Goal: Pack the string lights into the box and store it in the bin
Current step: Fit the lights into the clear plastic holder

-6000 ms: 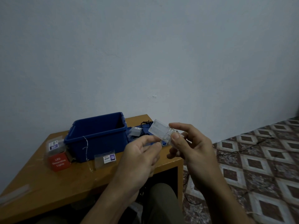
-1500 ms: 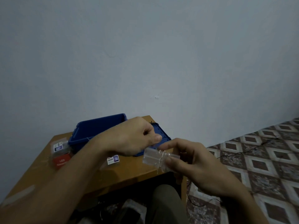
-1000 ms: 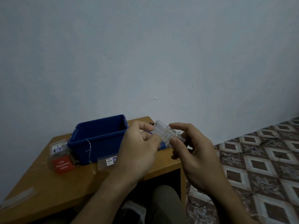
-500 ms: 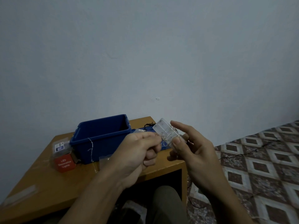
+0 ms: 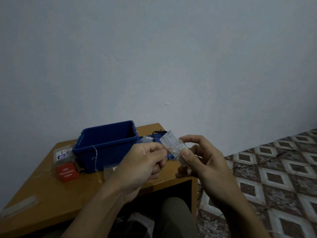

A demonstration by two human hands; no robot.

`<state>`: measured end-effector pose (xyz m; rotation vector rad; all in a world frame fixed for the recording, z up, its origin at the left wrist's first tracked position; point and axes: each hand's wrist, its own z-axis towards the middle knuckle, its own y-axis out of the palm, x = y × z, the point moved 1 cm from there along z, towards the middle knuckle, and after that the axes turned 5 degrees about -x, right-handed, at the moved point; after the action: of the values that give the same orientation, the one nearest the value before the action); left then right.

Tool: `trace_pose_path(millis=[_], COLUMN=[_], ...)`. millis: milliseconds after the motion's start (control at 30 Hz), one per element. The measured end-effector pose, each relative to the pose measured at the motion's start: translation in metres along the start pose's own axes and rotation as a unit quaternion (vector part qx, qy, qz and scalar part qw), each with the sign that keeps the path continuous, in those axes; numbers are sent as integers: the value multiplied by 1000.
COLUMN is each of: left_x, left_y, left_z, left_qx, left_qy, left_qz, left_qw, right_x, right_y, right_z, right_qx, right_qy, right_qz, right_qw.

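My right hand [image 5: 204, 162] pinches a clear plastic battery case [image 5: 173, 145] with thin wire string lights wound around it, above the table's front right corner. Just left of the case, my left hand [image 5: 142, 164] pinches the thin wire with curled fingers. A red box [image 5: 67, 172] printed "LED Decorative Lights" lies on the table left of the open blue bin [image 5: 104, 145]. A loose strand of wire [image 5: 95, 160] hangs over the bin's front wall.
The wooden table [image 5: 42, 200] stands against a pale wall. Clear packets with labels [image 5: 62, 154] lie by the red box, another in front of the bin. A blue lid and a black cable [image 5: 158, 133] lie behind my hands. Patterned floor tiles with cables [image 5: 257, 164] lie to the right.
My left hand has circled around the case over the last seconds, winding wire onto it. The right hand keeps its hold and has tilted the case slightly.
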<state>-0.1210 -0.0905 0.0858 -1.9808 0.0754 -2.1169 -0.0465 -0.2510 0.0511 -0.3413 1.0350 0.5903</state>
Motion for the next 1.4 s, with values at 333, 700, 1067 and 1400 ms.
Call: trace_pose_path(millis=[333, 700, 1067, 1400], left_x=[1, 3, -3, 46], left_y=[4, -11, -34, -33], left_z=[0, 3, 9, 13], left_qx=[31, 25, -164, -123], left_qy=[14, 2, -73, -65], left_qz=[28, 128, -57, 260], left_qw=[999, 991, 982, 956], right_x=[1, -4, -10, -16], right_y=[4, -1, -9, -10], right_z=[1, 0, -4, -9], right_qx=[38, 38, -144, -215], right_qy=[-18, -29, 14, 56], right_qz=[-21, 21, 190, -31], right_qw=[999, 999, 971, 975])
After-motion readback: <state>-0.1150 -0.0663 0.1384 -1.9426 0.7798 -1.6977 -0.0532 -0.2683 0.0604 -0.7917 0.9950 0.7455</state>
